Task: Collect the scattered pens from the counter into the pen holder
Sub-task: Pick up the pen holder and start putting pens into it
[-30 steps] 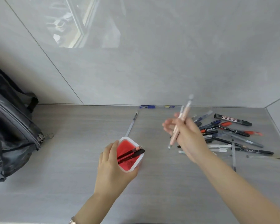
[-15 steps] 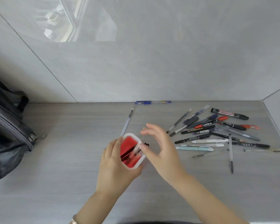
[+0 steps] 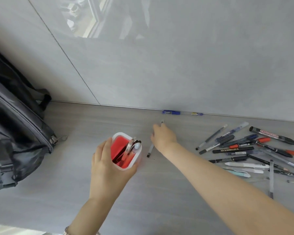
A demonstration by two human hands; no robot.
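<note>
- the left hand (image 3: 107, 167) was wrapped around the holder (image 3: 126, 150), which stood on the counter (image 3: 159, 192) with several pens inside.
- just past it, the right hand (image 3: 163, 137) lay over a grey pen (image 3: 150, 150), fingers curled down on it; whether it was gripped could not be told.
- the pile (image 3: 248, 150) lay well to the right.
- a blue pen (image 3: 182, 113) lay against the wall.

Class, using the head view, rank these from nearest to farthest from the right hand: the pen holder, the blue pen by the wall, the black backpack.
From the right hand:
1. Blue pen, just beyond it at the wall.
2. Pen holder, to its left, held by the left hand; nearly as close.
3. Black backpack, far left.
</note>
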